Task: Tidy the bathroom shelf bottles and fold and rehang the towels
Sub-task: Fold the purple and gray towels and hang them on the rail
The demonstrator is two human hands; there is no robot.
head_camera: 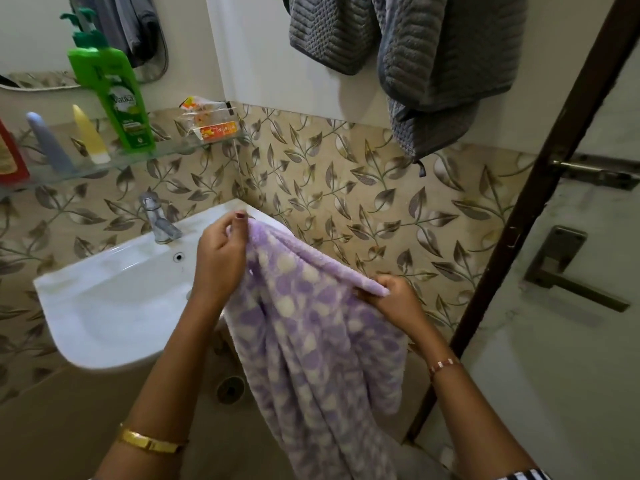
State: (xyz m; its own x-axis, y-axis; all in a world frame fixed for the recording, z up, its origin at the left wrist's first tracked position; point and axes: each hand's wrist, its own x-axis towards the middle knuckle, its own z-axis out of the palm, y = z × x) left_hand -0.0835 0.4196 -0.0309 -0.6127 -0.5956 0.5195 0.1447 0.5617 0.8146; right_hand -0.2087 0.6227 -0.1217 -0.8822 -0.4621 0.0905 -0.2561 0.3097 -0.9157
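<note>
1. While the purple towel (311, 327) hangs in open air between the sink (114, 306) and the door (571, 306), its top edge runs taut from the left hand (218, 261) to the right hand (394, 299).
2. Both hands' fingers pinch that edge, left at the higher corner, right at the lower.
3. Fluffy, lilac with pale spots, the towel drapes in long folds toward the floor.
4. Two grey towels (433, 53) hang on the wall above.
5. On the glass shelf (138, 157) stand a green bottle (116, 98), a yellow tube (90, 135), a grey tube (48, 142) and a clear packet (209, 119).
</note>
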